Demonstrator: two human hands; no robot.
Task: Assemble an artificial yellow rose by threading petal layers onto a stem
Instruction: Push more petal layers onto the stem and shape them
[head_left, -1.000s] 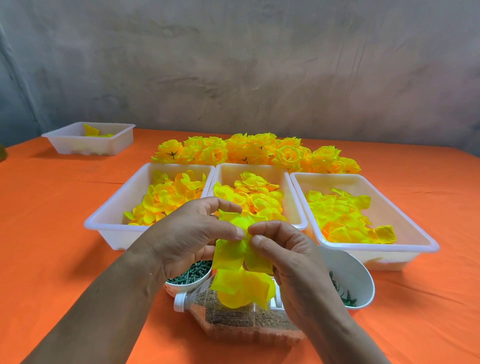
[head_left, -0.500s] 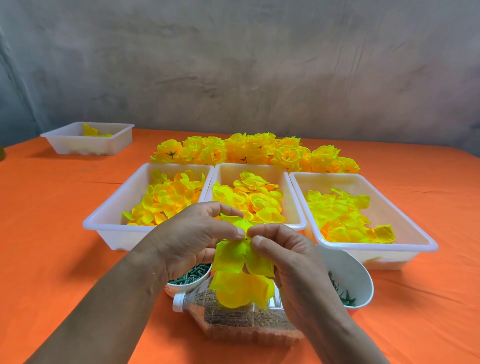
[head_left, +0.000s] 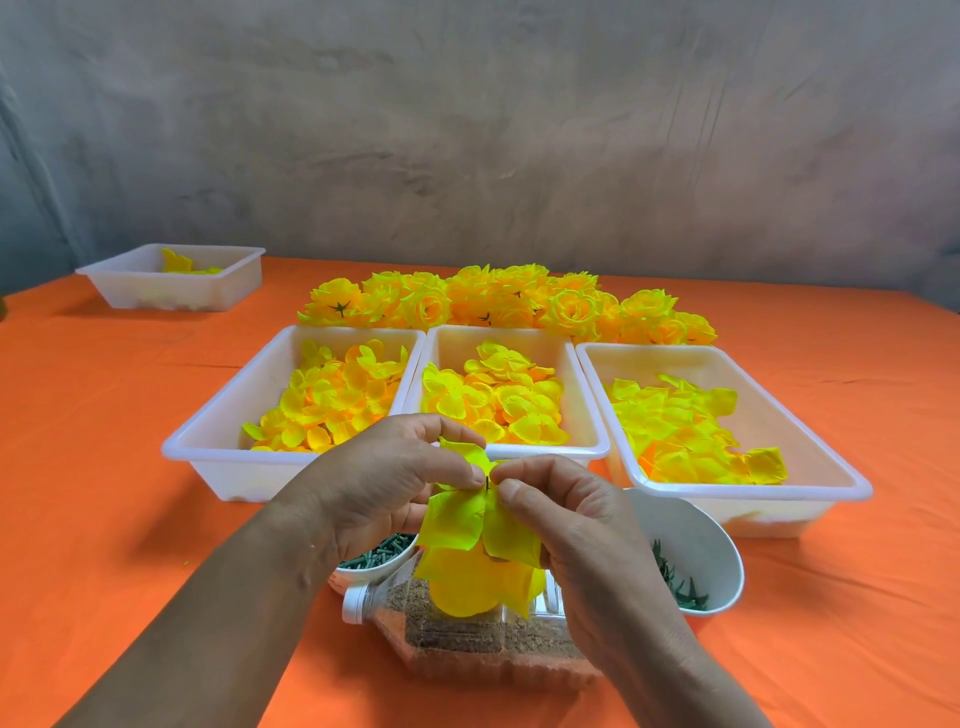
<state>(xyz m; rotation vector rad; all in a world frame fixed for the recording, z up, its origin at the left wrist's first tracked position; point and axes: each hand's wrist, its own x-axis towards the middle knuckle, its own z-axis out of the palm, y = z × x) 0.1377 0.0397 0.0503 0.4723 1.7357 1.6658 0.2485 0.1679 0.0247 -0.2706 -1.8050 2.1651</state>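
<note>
Two hands pinch a petal layer around a stem tip.

The left hand (head_left: 384, 483) and right hand (head_left: 566, 519) meet thumb to thumb, and each thumb and forefinger is closed on the centre of the thin yellow fabric petal layer (head_left: 457, 525). Between the thumb tips shows a sliver of the thin dark stem (head_left: 487, 484), roughly upright, so its long axis runs straight down through the pinch. Both hands are equally near it. Directly below the pinch hang the broader yellow petals (head_left: 478, 582), which hide the lower stem. Beneath them a clear plastic bottle of brown sand (head_left: 467, 639) lies on its side. The layer probably has to slide down along that axis towards the lower petals.
</note>
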